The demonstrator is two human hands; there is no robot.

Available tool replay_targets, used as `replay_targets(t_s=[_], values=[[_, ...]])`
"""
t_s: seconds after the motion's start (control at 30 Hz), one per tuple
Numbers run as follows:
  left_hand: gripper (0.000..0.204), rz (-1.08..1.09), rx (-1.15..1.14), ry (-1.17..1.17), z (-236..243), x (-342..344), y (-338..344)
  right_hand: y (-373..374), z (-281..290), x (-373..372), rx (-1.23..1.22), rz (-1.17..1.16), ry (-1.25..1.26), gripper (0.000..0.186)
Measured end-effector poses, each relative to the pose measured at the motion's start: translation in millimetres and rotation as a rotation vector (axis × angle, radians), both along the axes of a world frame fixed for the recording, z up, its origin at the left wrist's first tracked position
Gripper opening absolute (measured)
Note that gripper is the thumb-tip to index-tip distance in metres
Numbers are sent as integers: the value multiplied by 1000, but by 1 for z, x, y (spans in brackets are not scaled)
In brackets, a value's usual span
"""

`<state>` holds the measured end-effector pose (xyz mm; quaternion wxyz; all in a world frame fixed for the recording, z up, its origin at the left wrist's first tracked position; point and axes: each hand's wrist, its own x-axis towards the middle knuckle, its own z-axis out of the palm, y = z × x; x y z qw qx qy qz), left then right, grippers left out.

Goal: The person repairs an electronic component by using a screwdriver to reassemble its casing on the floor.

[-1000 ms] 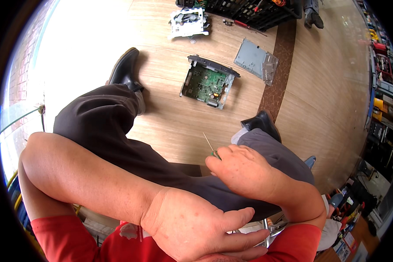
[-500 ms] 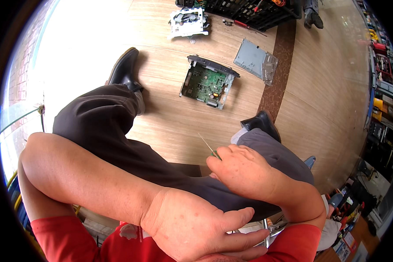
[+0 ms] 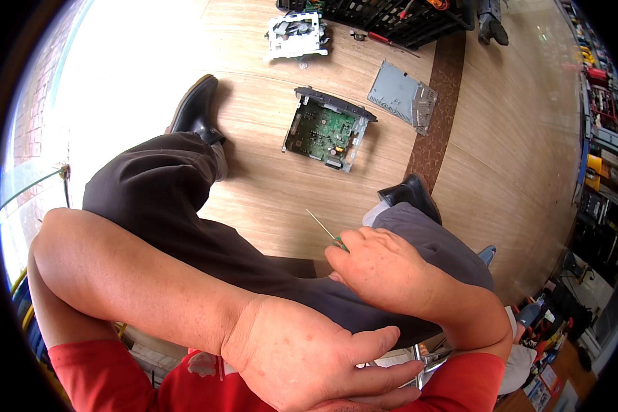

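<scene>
My right hand [image 3: 384,268] is closed around the green handle of a screwdriver [image 3: 323,225], held above my lap. Its thin shaft points up and to the left. Close to my body, my left hand [image 3: 309,353] has its fingers stretched apart and holds nothing that shows; some fingertips are cut off by the lower edge. On the floor ahead, between my feet, lies an opened electronic unit [image 3: 326,130] with a bare green circuit board and a dark front panel. Neither hand touches it.
A metal cover plate [image 3: 393,89] lies right of the unit, overlapping a smaller perforated piece [image 3: 424,110]. Farther off are a white-framed mechanism [image 3: 296,36], a red-handled screwdriver [image 3: 380,38] and a black crate [image 3: 391,19]. Crowded shelves [image 3: 604,130] line the right side.
The screwdriver in my right hand has tilted slightly, its tip shifting a little to the left. My left hand and the parts on the floor stay in place.
</scene>
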<state>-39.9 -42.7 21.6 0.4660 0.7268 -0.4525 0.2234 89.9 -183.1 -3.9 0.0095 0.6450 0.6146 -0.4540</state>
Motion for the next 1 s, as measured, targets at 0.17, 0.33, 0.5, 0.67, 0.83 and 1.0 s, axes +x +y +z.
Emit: replay_targets(t_s=[0.17, 0.33, 0.5, 0.67, 0.83, 1.0], values=[[46, 67, -58, 18, 4, 5, 8, 0, -1, 0, -54, 1, 11, 26], [46, 1, 2, 13, 0, 1, 2, -1, -1, -1, -7, 4, -17, 22], [46, 129, -96, 5, -5, -8, -12, 0, 1, -1, -1, 5, -11, 23], [47, -139, 103, -4, 12, 21, 29, -3, -2, -1, 1, -13, -20, 24], [48, 57, -21, -17, -3, 0, -4, -2, -1, -2, 10, -13, -19, 26], [48, 60, -59, 21, -5, -6, -9, -2, -2, -2, 33, -24, -15, 25]])
